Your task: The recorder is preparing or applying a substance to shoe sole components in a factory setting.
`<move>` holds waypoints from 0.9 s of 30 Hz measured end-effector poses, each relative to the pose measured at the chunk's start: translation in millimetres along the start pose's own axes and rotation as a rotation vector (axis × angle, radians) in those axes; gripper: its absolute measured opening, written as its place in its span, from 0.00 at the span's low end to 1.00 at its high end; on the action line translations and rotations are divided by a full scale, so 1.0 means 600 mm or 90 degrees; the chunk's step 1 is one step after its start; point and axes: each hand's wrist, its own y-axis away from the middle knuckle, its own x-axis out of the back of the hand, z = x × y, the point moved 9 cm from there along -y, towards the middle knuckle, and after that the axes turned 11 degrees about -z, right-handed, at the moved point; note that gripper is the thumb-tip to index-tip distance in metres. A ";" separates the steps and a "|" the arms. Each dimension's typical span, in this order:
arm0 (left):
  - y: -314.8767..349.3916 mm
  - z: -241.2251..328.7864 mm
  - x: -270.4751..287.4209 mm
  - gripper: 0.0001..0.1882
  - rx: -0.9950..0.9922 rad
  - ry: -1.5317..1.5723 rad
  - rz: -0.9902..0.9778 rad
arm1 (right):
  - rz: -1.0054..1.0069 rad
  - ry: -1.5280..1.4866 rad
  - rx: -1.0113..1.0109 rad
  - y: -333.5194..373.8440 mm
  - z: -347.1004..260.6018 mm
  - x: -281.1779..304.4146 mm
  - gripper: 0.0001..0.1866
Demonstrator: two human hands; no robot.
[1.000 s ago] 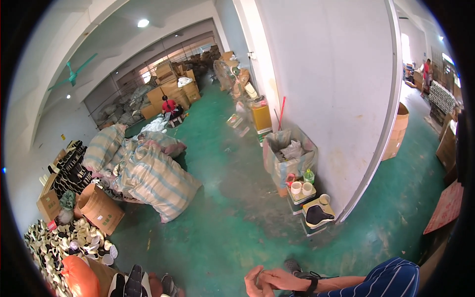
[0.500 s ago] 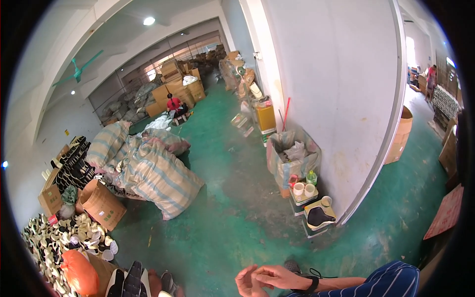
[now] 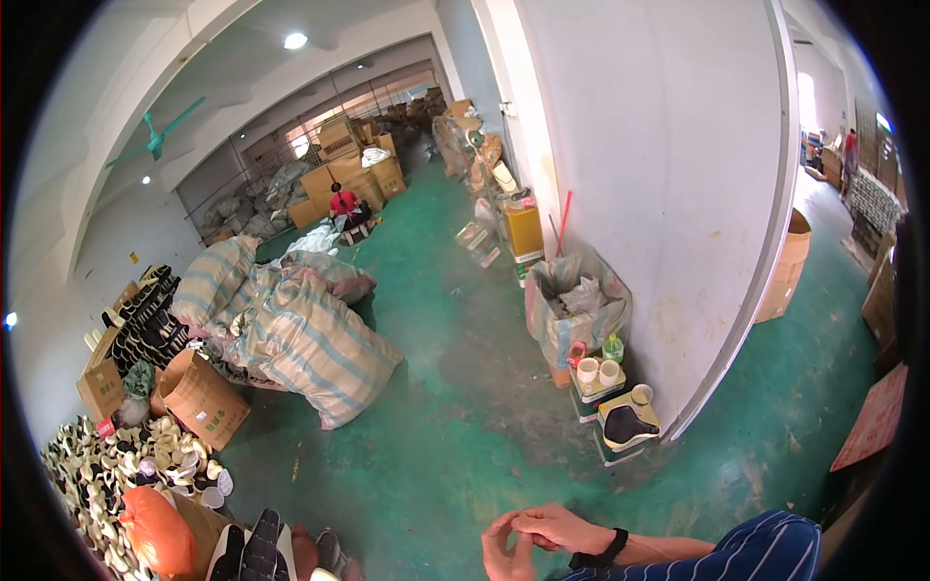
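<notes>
My right hand (image 3: 562,529), a black band round its wrist, reaches in from the lower right in a blue striped sleeve. Its thumb and fingertips are pinched together. They meet the curled fingers of my left hand (image 3: 506,552) just beside it, low in the picture. Both hands are closed at the fingertips. Whatever lies between them, if anything, is too small or hidden to make out. Below my hands the picture ends, and only green floor shows behind them. Left of my hands, dark and white shoe-shaped pieces (image 3: 260,547) lie at the bottom edge.
Striped woven sacks (image 3: 315,349) and an open carton (image 3: 201,397) stand at left, by a heap of cream and black pieces (image 3: 136,474). An orange bag (image 3: 157,531) sits in front. Tins bearing cups (image 3: 598,372) line the wall. A person in red (image 3: 343,201) sits farther back.
My hands have shifted slightly to the right and up, and remain together. The left fingers look more curled, with a rounder gap between thumb and fingers.
</notes>
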 end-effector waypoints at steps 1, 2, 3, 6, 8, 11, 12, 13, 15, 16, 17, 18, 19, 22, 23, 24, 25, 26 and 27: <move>0.000 0.010 0.002 0.19 0.028 -0.023 -0.007 | 0.000 0.002 0.001 -0.002 0.005 0.005 0.10; 0.002 0.014 0.008 0.21 0.058 -0.048 -0.011 | 0.079 0.116 0.067 0.002 -0.007 0.022 0.08; 0.004 0.014 0.020 0.21 0.056 -0.048 -0.009 | 0.157 0.231 0.135 0.011 -0.027 0.035 0.07; 0.033 0.017 0.073 0.23 0.045 -0.107 0.076 | 0.155 0.333 0.126 0.027 -0.019 0.046 0.10; 0.021 0.016 0.076 0.22 0.069 -0.038 0.089 | 0.176 0.413 0.208 0.035 -0.042 0.038 0.15; 0.037 0.020 0.070 0.21 0.055 0.112 0.107 | 0.159 0.486 0.281 0.051 -0.053 -0.009 0.24; 0.038 0.022 0.063 0.20 0.039 0.190 0.101 | 0.136 0.461 0.262 0.046 -0.048 -0.019 0.28; 0.040 0.026 0.057 0.20 0.042 0.191 0.106 | 0.133 0.460 0.257 0.043 -0.044 -0.025 0.28; 0.024 0.026 0.022 0.20 0.019 0.499 0.067 | 0.114 0.433 0.286 0.026 -0.046 -0.036 0.28; 0.012 0.008 0.021 0.33 0.077 0.455 0.092 | 0.100 0.366 0.321 0.013 -0.053 -0.034 0.27; 0.013 -0.005 0.024 0.46 0.150 0.411 0.124 | 0.091 0.288 0.342 0.009 -0.053 -0.039 0.26; -0.001 0.005 0.013 0.51 0.112 0.484 0.090 | 0.059 0.196 0.317 0.006 -0.056 -0.035 0.26; -0.016 0.024 0.008 0.57 0.068 0.549 0.067 | 0.025 0.096 0.288 -0.001 -0.069 -0.037 0.25; -0.043 0.050 0.022 0.57 0.047 0.542 0.041 | 0.065 0.258 0.421 0.021 -0.175 -0.068 0.24; -0.053 0.061 0.015 0.57 0.008 0.648 -0.016 | 0.056 0.252 0.406 0.008 -0.174 -0.068 0.24; -0.056 0.074 0.010 0.57 -0.037 0.753 -0.079 | 0.038 0.237 0.399 -0.004 -0.172 -0.070 0.24; -0.053 0.071 0.017 0.57 -0.038 0.751 -0.070 | 0.021 0.225 0.395 -0.013 -0.170 -0.073 0.24; -0.044 0.075 0.008 0.56 -0.049 0.798 -0.114 | 0.015 0.211 0.381 -0.019 -0.158 -0.076 0.23; -0.037 0.080 -0.002 0.55 -0.060 0.844 -0.161 | 0.019 0.211 0.378 -0.021 -0.154 -0.080 0.23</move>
